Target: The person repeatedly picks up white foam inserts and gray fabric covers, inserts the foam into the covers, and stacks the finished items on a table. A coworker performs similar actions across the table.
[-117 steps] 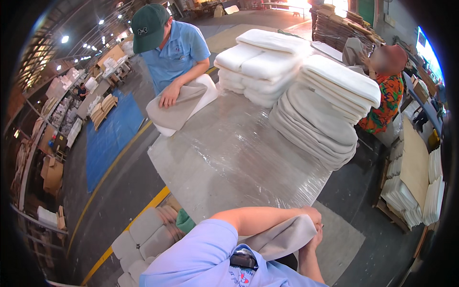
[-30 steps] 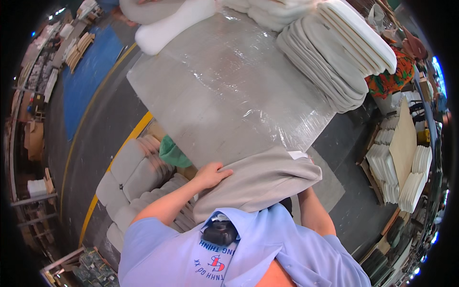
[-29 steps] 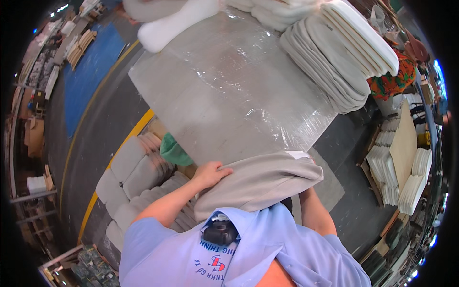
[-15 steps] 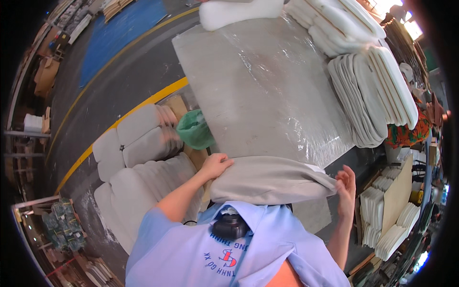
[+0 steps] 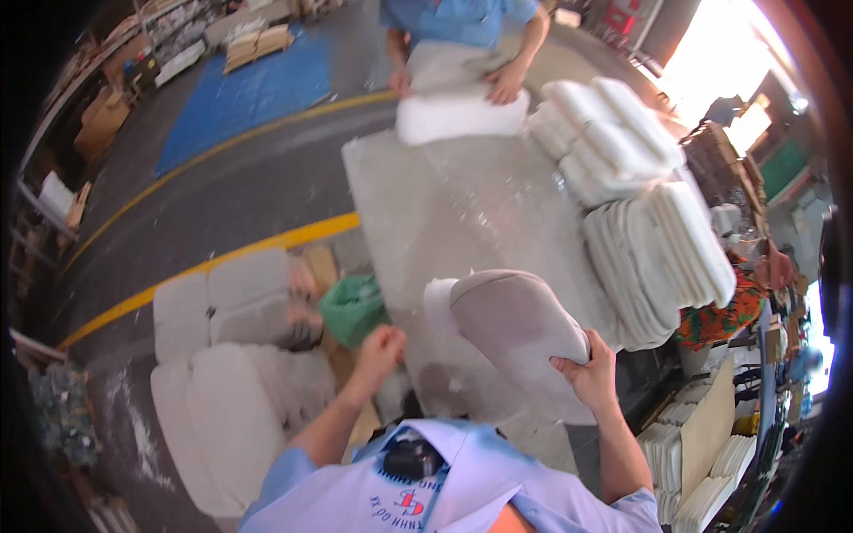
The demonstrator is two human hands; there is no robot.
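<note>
My right hand (image 5: 586, 362) grips the near right end of a grey cushion (image 5: 511, 311), thumb on top. The cushion is tilted above the table, and a piece of white padding (image 5: 440, 304) shows at its far left end. My left hand (image 5: 382, 349) is closed in a fist, apart from the cushion, near the table's left edge. Nothing shows in its fingers. Beneath lies the plastic-covered table (image 5: 400, 213).
Stacked white cushions (image 5: 613, 133) and grey cushions (image 5: 626, 275) line the table's right side. At left are a green bag (image 5: 351, 309) and piled grey cushions (image 5: 222, 391). Across the table, a person in blue (image 5: 453, 22) has hands on a white pad (image 5: 462, 115).
The grey cushion has gone from lying against me to being lifted and tilted in my right hand. My left hand has let go and moved left. The person opposite has come into view.
</note>
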